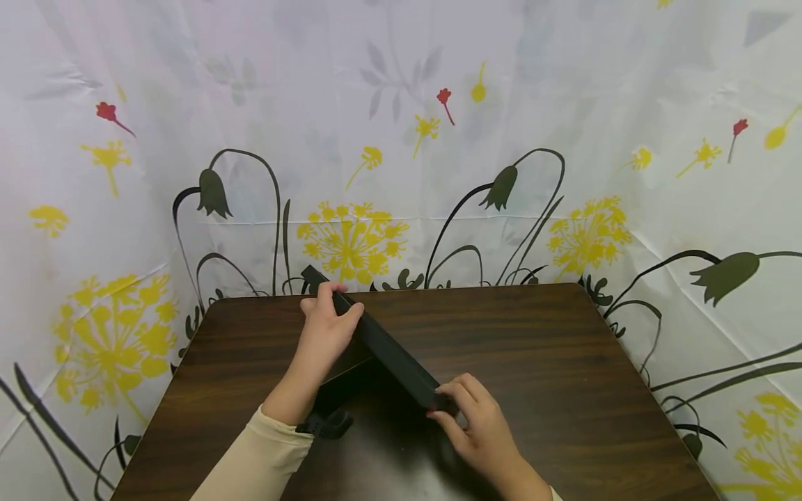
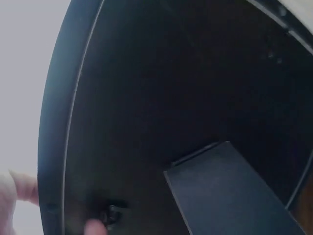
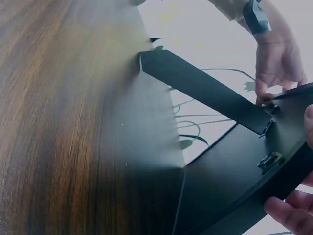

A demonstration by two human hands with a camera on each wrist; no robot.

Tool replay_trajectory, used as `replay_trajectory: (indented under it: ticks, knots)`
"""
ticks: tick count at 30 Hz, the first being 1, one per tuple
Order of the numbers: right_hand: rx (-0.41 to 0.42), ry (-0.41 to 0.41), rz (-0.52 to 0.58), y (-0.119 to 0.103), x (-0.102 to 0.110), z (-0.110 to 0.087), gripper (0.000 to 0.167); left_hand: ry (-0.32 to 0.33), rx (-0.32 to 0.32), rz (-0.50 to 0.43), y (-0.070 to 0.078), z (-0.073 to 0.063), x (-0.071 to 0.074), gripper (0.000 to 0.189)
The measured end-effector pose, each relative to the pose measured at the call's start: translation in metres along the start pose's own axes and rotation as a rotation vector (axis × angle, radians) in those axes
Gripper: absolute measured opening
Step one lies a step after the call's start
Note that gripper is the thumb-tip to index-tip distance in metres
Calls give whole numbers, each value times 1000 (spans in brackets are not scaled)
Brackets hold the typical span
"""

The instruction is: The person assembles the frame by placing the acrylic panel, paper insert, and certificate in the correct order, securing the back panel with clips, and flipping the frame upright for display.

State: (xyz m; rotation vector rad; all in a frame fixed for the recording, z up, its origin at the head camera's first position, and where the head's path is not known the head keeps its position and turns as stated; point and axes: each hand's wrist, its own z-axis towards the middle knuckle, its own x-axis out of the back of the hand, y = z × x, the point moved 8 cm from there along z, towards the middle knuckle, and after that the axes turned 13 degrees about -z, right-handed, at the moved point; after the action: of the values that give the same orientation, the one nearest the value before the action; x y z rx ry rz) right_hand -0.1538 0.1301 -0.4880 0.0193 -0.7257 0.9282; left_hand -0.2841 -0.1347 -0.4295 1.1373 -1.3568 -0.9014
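A black picture frame (image 1: 397, 355) stands tilted over the table, its back turned toward me. My left hand (image 1: 328, 330) grips its far left edge between thumb and fingers. At the near right end, my right hand (image 1: 473, 421) pinches the frame's edge with thumb and fingers. A flat black easel leg (image 3: 205, 90) juts out from the dark back panel (image 2: 137, 107). Small metal hangers (image 3: 269, 161) show on the back, and in the left wrist view a blurred fingertip lies beside a small catch (image 2: 112, 214). The picture side is hidden.
The dark wood-grain table (image 1: 551, 362) lies beneath the frame. Behind it and along both sides hangs a white curtain (image 1: 401, 139) printed with flowers. A dark band (image 1: 328, 424) sits on my left wrist, close to the easel leg.
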Motion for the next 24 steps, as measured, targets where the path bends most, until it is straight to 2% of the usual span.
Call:
replay_trajectory:
  ticks: [3,5,9,12,15,18,22,24]
  knots:
    - [-16,-41,113,4,-6,-2,31,-1,42,-41,1,4,2,53]
    - [-73,-78,162,12,-11,-6,26,-6,55,-68,1,6,1,54]
    - [-277,-188,204,36,-24,-17,23,-27,46,-103,4,7,-1,54]
    - [-479,-349,257,53,-40,-29,22,-52,32,-103,6,7,-3,54]
    - [-625,-523,295,63,-53,-42,14,-86,13,-94,8,7,-4,54]
    - [-675,-636,317,67,-62,-51,9,-128,-18,-62,10,5,-7,53]
    - [-652,-673,302,69,-69,-54,2,-167,-44,-15,12,4,-9,51]
    - [-640,-673,294,70,-73,-53,6,-183,-53,-6,12,4,-11,52]
